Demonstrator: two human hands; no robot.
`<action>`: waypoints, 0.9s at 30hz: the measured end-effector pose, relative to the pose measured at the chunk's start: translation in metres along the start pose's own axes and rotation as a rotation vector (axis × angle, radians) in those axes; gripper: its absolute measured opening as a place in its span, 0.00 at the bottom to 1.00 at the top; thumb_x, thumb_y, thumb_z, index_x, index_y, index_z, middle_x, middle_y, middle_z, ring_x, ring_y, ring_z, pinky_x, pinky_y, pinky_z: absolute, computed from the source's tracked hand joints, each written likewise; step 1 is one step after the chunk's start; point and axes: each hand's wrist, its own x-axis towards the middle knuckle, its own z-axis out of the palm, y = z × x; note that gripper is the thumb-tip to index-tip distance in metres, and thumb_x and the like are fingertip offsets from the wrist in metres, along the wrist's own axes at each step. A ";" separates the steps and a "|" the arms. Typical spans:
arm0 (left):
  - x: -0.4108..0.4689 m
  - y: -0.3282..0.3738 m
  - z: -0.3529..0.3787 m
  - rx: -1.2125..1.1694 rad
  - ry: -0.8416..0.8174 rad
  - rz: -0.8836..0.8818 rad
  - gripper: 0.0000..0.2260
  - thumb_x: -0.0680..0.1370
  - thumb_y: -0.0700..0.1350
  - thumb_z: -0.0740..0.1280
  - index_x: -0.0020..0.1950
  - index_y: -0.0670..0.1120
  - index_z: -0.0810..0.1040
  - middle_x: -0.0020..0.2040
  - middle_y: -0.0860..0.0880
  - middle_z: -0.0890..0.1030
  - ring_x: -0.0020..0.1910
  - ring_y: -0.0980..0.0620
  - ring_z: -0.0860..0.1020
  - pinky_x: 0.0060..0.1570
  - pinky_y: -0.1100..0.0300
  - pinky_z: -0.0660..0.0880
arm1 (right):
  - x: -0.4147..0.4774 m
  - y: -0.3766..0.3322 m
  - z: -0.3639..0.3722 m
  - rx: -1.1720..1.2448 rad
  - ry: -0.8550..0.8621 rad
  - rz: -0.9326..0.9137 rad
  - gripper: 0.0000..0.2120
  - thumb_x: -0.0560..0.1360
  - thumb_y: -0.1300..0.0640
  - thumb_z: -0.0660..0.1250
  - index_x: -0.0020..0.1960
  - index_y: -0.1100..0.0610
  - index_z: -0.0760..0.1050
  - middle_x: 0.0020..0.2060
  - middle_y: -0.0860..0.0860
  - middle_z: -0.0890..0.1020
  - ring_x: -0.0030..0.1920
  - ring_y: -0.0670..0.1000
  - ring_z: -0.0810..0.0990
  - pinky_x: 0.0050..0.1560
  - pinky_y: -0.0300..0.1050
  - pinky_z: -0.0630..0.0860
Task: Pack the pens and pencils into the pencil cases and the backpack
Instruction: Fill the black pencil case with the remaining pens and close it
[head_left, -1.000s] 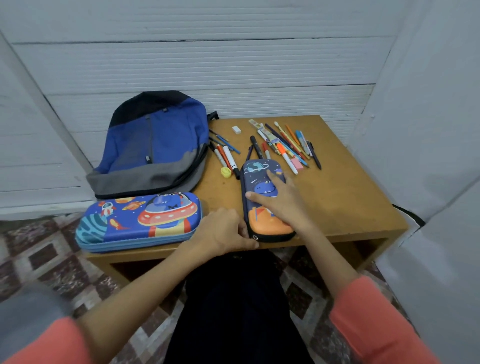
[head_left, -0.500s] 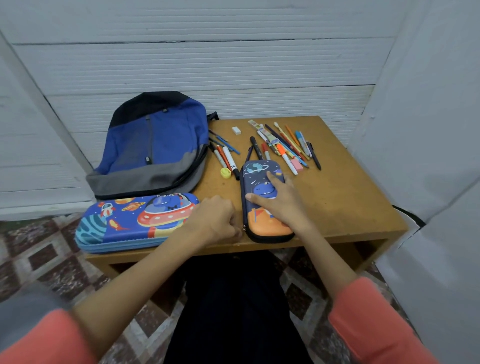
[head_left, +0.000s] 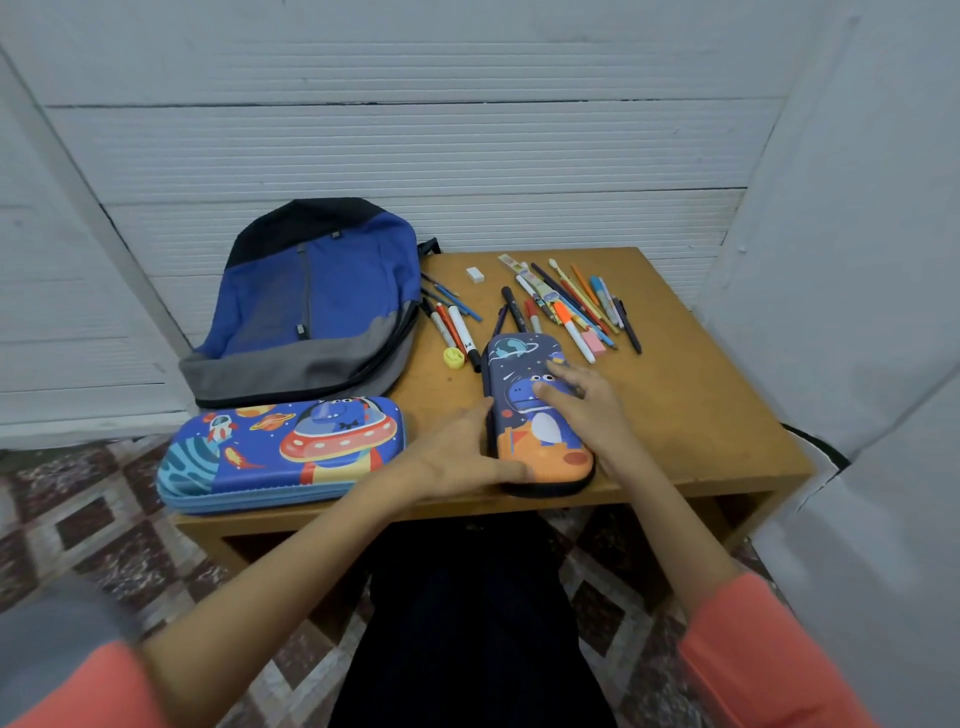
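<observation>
A small dark pencil case (head_left: 540, 454) with a dinosaur print lies closed near the table's front edge. My right hand (head_left: 592, 410) rests flat on its lid with straight fingers. My left hand (head_left: 452, 457) holds the case's near-left corner, thumb along the front edge and forefinger up the left side. A larger blue pencil case (head_left: 280, 452) with a UFO print lies closed at the front left. Behind it is the blue and grey backpack (head_left: 311, 301). Several loose pens and pencils (head_left: 571, 306) lie at the back right, and a smaller bunch of pens (head_left: 452, 322) lies beside the backpack.
The wooden table (head_left: 701, 415) is small, with white walls behind and to the right. A white eraser (head_left: 475, 274), a pink eraser (head_left: 593, 343) and a small yellow item (head_left: 453, 357) lie among the pens. Patterned floor tiles show below.
My left hand was a fist at the small case's front-left corner; it has moved up along the left side and spread against the case. The right hand stayed on the lid.
</observation>
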 end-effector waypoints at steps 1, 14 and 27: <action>0.000 0.003 0.007 0.029 0.004 -0.004 0.47 0.69 0.64 0.72 0.79 0.50 0.50 0.72 0.50 0.65 0.69 0.50 0.67 0.64 0.57 0.67 | -0.001 -0.001 -0.003 0.029 0.006 0.007 0.22 0.76 0.53 0.69 0.69 0.55 0.74 0.69 0.50 0.73 0.68 0.49 0.71 0.66 0.47 0.71; 0.022 -0.005 0.004 0.276 0.030 0.120 0.51 0.66 0.65 0.74 0.79 0.55 0.46 0.76 0.47 0.57 0.72 0.45 0.61 0.68 0.53 0.63 | -0.015 0.013 -0.037 0.097 0.030 0.172 0.19 0.75 0.69 0.63 0.59 0.50 0.76 0.49 0.53 0.74 0.47 0.52 0.80 0.41 0.50 0.82; 0.020 -0.024 -0.049 -0.049 -0.326 0.156 0.43 0.63 0.54 0.75 0.75 0.64 0.59 0.68 0.58 0.63 0.64 0.58 0.66 0.58 0.65 0.66 | -0.030 0.033 -0.076 0.211 -0.180 0.077 0.28 0.74 0.63 0.69 0.69 0.43 0.70 0.60 0.44 0.79 0.56 0.40 0.77 0.48 0.33 0.71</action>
